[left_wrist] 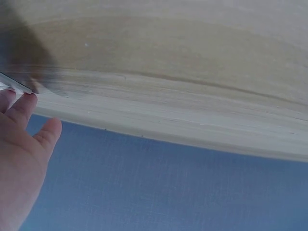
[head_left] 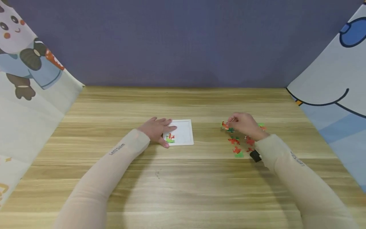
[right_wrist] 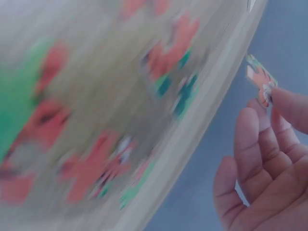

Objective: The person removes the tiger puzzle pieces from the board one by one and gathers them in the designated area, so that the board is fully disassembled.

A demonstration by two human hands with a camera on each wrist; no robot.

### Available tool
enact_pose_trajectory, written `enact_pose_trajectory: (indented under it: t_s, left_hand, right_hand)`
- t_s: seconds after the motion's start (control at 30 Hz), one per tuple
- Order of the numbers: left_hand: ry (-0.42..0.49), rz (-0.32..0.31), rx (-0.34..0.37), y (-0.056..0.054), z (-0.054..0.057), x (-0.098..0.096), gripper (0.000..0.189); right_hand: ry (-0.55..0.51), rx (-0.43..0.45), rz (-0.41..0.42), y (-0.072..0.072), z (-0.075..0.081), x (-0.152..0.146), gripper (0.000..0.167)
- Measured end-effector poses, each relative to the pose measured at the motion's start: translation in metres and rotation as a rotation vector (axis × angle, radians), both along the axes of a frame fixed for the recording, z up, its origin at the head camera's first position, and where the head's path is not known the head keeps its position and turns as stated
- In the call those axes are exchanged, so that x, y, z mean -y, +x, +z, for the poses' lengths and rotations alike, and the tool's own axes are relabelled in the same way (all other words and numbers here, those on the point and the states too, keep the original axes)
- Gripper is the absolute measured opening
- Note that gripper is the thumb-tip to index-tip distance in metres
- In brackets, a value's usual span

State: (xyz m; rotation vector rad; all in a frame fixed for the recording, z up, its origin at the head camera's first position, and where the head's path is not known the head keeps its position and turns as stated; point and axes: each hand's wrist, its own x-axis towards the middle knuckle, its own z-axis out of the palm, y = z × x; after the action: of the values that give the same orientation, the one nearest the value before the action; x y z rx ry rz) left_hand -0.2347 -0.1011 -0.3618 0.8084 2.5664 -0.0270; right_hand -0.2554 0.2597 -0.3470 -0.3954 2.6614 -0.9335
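Note:
My left hand [head_left: 156, 128] lies with spread fingers over the left side of a white square puzzle tray [head_left: 192, 133]. An orange-and-green puzzle piece [head_left: 170, 139] sits in the tray's near left corner, beside the thumb. In the left wrist view, the fingertips [left_wrist: 30, 97] reach the tray's edge. To the right of the tray, my right hand [head_left: 245, 124] pinches a jigsaw piece [right_wrist: 262, 84] between thumb and fingers, raised off the table in the right wrist view. Several loose orange and green pieces [head_left: 237, 150] lie below and around this hand, some partly hidden by it.
A small black block [head_left: 255, 156] shows beside the right wrist. The wood-grain table [head_left: 183, 190] ends at a blue-grey panel [head_left: 183, 44] at the back. Printed cartoon sheets [head_left: 31, 105] stand along both sides.

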Motion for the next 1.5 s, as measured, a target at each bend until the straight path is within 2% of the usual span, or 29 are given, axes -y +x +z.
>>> enact_pose_trajectory:
  t_s: [0.23, 0.43, 0.57, 0.9, 1.17, 1.5]
  left_hand:
    - [0.002, 0.017, 0.003, 0.004, 0.0, 0.003, 0.093]
    - [-0.005, 0.03, 0.024, 0.007, -0.001, 0.002, 0.093]
    - [0.0, 0.025, 0.014, 0.009, 0.001, 0.001, 0.092]
    - [0.014, 0.032, 0.014, 0.01, 0.001, -0.001, 0.092]
    - [0.015, 0.038, 0.022, 0.01, 0.002, -0.001, 0.092]
    - [0.016, 0.052, 0.035, 0.01, 0.001, 0.004, 0.091]
  right_hand:
    - [0.001, -0.031, -0.016, 0.001, -0.001, -0.022, 0.025]
    - [0.026, -0.032, -0.046, 0.002, 0.0, -0.034, 0.022]
    - [0.046, -0.031, -0.066, 0.004, 0.0, -0.043, 0.02]
    - [0.098, -0.048, -0.079, 0.009, -0.002, -0.075, 0.024]
    - [0.105, 0.013, -0.072, 0.012, 0.0, -0.094, 0.024]
    - [0.021, 0.235, -0.006, 0.003, 0.004, -0.108, 0.023]
